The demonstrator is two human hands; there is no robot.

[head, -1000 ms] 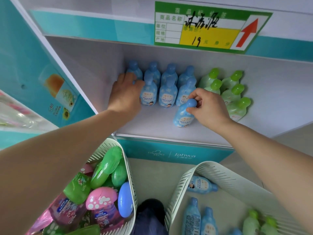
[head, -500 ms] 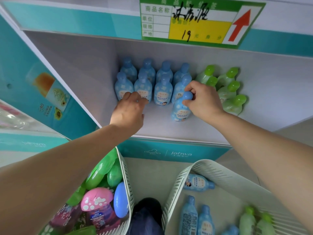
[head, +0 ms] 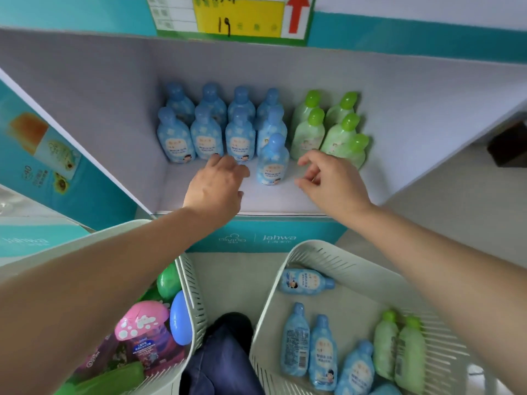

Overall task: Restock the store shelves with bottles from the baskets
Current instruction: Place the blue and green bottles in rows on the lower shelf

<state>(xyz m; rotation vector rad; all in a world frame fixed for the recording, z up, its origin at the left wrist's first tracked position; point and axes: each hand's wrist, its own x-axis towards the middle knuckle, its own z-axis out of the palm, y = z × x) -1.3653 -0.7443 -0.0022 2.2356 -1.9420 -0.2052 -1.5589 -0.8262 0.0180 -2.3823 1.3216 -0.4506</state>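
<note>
Wide white shelf [head: 171, 192] first, its floor running under both hands and on past the fingertips. Down below the wrists sit two pale slotted baskets. The left basket [head: 188, 283] sits under the left forearm, crammed with mixed stock, a pink-capped bottle [head: 142, 320] on top. The right basket [head: 328, 252] sits under the right forearm, with loose blue bottles [head: 295, 340] lying flat and two loose green bottles [head: 385, 346] off to their right.

High above both hands is the price tag [head: 239, 21], a handwritten 19 and a red arrow pointing up.

Just beyond the left hand's fingers, the blue block [head: 208, 135] stands upright in two rows against the back wall. Beyond the right hand's fingers stand the green-capped bottles [head: 308, 135], upright, right beside the blue ones.

Now the hands. The left hand [head: 216, 186] reaches in palm down, fingers stretched forward and relaxed, tips at the foot of the front blue row. Whether they touch, I can't tell, but there's nothing in its grasp. The right hand [head: 330, 181] hovers with fingers loosely curled and thumb spread wide, and nothing held.

Between the two hands is the single blue bottle [head: 272, 163], upright on the shelf floor in front of the block's right end. It's just left of the right hand's fingers, clear of them, and just right of the left fingertips.
</note>
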